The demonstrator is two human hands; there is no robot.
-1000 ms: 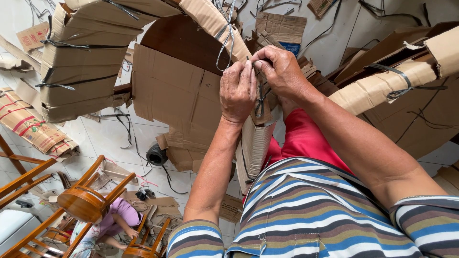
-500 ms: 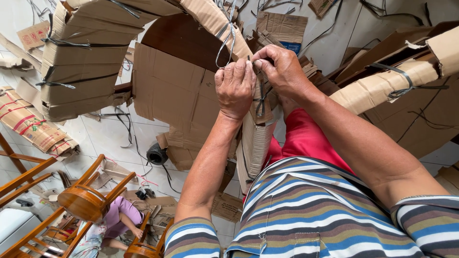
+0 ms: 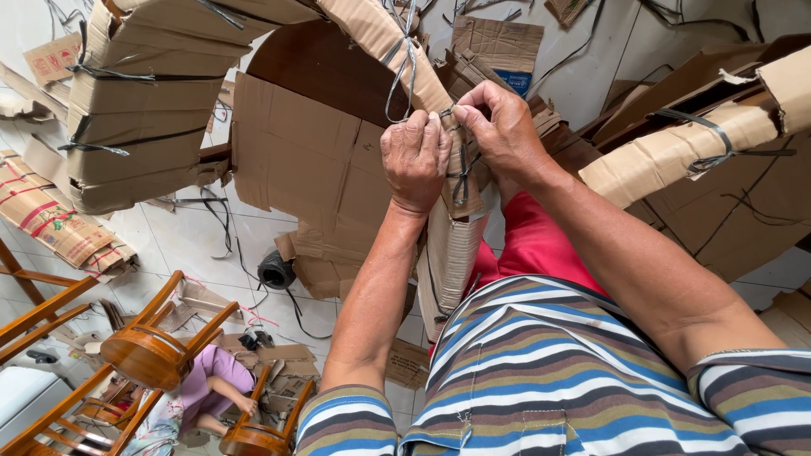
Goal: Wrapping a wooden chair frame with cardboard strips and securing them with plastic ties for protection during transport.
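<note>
My left hand and my right hand meet at the middle of the view, both pinching a dark plastic strap knotted around a cardboard-wrapped furniture leg. The fingertips touch at the strap's top. The wrapped leg runs down toward my red shorts. Another grey strap ties the cardboard-wrapped part above my hands.
A big cardboard-wrapped piece with dark straps sits at upper left; a wrapped arm lies at right. Flat cardboard, loose straps and a strap roll cover the tile floor. Wooden chairs and another person are at lower left.
Both hands shifted slightly on the strap knot, the right fingers pulling nearer the left fingertips. The person at lower left moved a little.
</note>
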